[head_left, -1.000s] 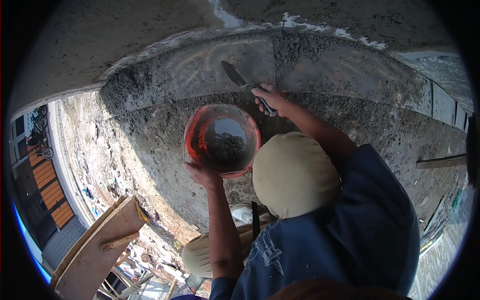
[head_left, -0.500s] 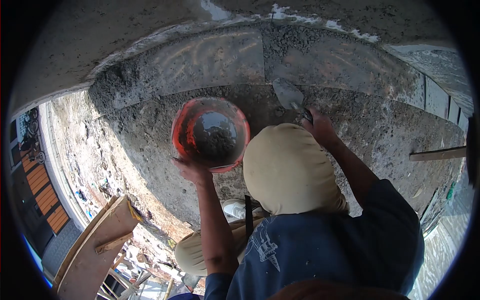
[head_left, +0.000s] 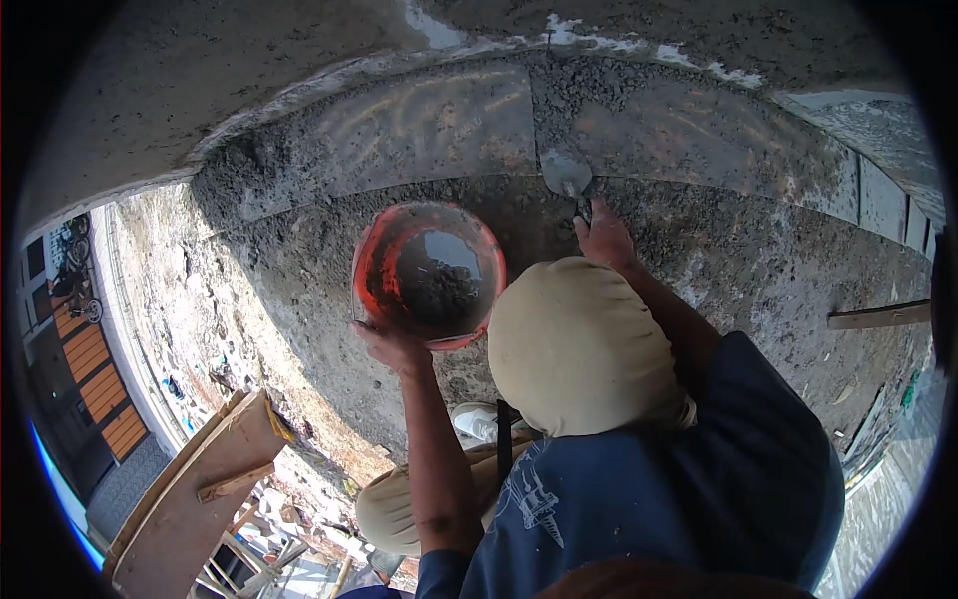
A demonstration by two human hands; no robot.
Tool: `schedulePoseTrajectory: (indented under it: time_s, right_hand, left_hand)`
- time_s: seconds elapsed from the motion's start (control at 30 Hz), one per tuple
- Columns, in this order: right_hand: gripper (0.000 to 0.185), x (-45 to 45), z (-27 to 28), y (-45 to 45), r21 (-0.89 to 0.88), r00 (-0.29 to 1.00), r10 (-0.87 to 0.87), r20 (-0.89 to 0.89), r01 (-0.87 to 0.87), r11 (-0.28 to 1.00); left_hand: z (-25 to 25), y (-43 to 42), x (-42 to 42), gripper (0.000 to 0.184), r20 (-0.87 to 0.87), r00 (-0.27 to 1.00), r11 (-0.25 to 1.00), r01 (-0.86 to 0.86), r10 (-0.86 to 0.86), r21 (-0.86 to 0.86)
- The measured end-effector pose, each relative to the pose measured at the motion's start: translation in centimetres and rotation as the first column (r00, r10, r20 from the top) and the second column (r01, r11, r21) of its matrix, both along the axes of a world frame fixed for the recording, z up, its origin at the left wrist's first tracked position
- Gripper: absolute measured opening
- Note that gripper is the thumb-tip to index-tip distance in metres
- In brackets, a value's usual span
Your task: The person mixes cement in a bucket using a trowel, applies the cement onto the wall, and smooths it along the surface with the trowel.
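Note:
An orange-red bucket (head_left: 375, 274) with wet grey mortar and some water inside stands on the rough ground. My left hand (head_left: 392, 347) grips its lower left rim. Right of the bucket, my right hand (head_left: 605, 238) is closed around the handle of a trowel (head_left: 566, 172). The trowel's blade lies at the near edge of the flat sheets (head_left: 439, 130), close to the seam between two of them. Loose grey mortar (head_left: 589, 90) is spread over that seam, up toward the wall.
A concrete wall (head_left: 279, 60) runs along the top. A wooden board (head_left: 190, 499) stands at the lower left, near sunlit rubble (head_left: 190, 290). A wooden stick (head_left: 878, 316) juts in at the right. My knee (head_left: 589, 349) is between my arms.
The trowel has swung from above the left sheet out to the right, then back a little left to the sheet edge near the seam. My left hand has stayed on the bucket.

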State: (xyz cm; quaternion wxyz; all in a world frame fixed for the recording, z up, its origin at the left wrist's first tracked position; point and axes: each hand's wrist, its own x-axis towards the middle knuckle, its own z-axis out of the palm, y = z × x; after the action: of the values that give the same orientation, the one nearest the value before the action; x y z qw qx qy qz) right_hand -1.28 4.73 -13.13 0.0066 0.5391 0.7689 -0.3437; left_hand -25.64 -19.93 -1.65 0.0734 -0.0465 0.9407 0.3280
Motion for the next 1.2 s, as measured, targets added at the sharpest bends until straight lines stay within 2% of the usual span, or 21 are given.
schedulePoseTrajectory:
  time_s: [0.1, 0.2, 0.3, 0.4, 0.5, 0.53, 0.63, 0.67, 0.7, 0.77, 0.8, 0.83, 0.9, 1.0, 1.1, 1.2]
  right_hand:
    - [0.054, 0.8, -0.8, -1.4, 0.154, 1.0, 0.023, 0.003, -0.023, 0.988]
    - [0.051, -2.1, 1.1, 1.9, -0.138, 0.997, -0.073, 0.014, 0.074, 0.988]
    - [0.051, -3.1, 0.4, 2.9, -0.178, 0.996, -0.092, -0.002, 0.09, 0.98]
    - [0.051, -3.2, 1.9, 2.6, -0.156, 0.993, -0.117, -0.004, 0.115, 0.981]
    - [0.051, -2.5, 0.8, 3.1, -0.21, 0.979, -0.196, -0.056, 0.18, 0.961]
    - [0.044, -2.0, 2.9, 3.5, -0.617, 0.84, -0.499, -0.212, 0.281, 0.735]
    - [0.036, -0.9, 5.6, 4.0, -0.906, 0.499, -0.83, -0.25, 0.182, 0.382]
    - [0.031, -1.6, 5.6, 3.4, -0.833, 0.511, -0.794, -0.328, 0.239, 0.498]
    - [0.033, -2.6, 5.6, 3.3, -0.803, 0.56, -0.748, -0.356, 0.227, 0.552]
    - [0.039, -5.0, 5.5, 2.9, -0.744, 0.649, -0.65, -0.394, 0.19, 0.641]
    - [0.043, -6.5, 5.0, 3.2, -0.673, 0.777, -0.479, -0.408, 0.098, 0.733]
    - [0.047, -8.0, 4.2, 4.0, -0.6, 0.871, -0.286, -0.399, -0.012, 0.8]
    - [0.054, -11.2, 2.9, 6.0, -0.385, 0.969, 0.05, -0.243, -0.143, 0.912]
    - [0.045, -12.6, 1.6, 8.7, -0.536, 0.86, -0.39, -0.328, 0.171, 0.827]
    - [0.039, -8.9, 2.4, 11.7, -0.72, 0.669, -0.637, -0.382, 0.217, 0.659]
    - [0.033, -6.4, 3.2, 11.2, -0.804, 0.407, -0.815, -0.412, 0.26, 0.535]
  left_hand:
    - [0.8, 0.8, 0.3, 0.061, 0.028, 0.999, 0.999, 0.028, -0.03, 0.044]
    - [1.2, 1.1, 0.1, 0.059, 0.119, 0.992, 0.983, -0.065, 0.045, 0.173]
    - [1.0, 0.7, -0.1, 0.058, 0.137, 0.991, 0.953, -0.045, 0.004, 0.3]
    - [0.7, 1.1, 0.2, 0.055, 0.046, 0.998, 0.995, -0.049, 0.046, 0.083]
    - [1.5, 1.2, 0.6, 0.053, 0.091, 0.994, 0.976, -0.07, 0.052, 0.209]
    - [1.4, 1.0, 0.5, 0.053, 0.078, 0.996, 0.972, -0.062, 0.046, 0.226]
    - [1.7, 1.7, 0.8, 0.051, 0.076, 0.995, 0.966, -0.082, 0.065, 0.246]
    - [2.2, 2.1, 1.0, 0.051, 0.096, 0.991, 0.969, -0.11, 0.091, 0.22]
    - [2.6, 2.6, 1.1, 0.051, 0.114, 0.987, 0.972, -0.133, 0.112, 0.193]
    - [1.1, 1.7, 0.6, 0.051, 0.084, 0.995, 0.943, -0.081, 0.057, 0.322]
    - [0.3, 1.1, 0.2, 0.051, 0.064, 0.997, 0.923, -0.053, 0.03, 0.381]
    - [0.6, 1.3, 0.4, 0.056, 0.063, 0.998, 0.946, -0.042, 0.023, 0.32]
    - [1.8, 2.1, 0.9, 0.068, 0.06, 0.998, 0.98, -0.021, 0.009, 0.199]
    - [-0.8, -0.1, 0.1, 0.066, 0.045, 0.999, 0.981, -0.02, 0.012, 0.194]
    - [0.8, 0.8, 0.8, 0.055, 0.072, 0.996, 0.972, -0.06, 0.045, 0.229]
    - [-0.1, 0.2, 0.5, 0.055, 0.004, 0.999, 0.995, 0.041, -0.042, 0.088]
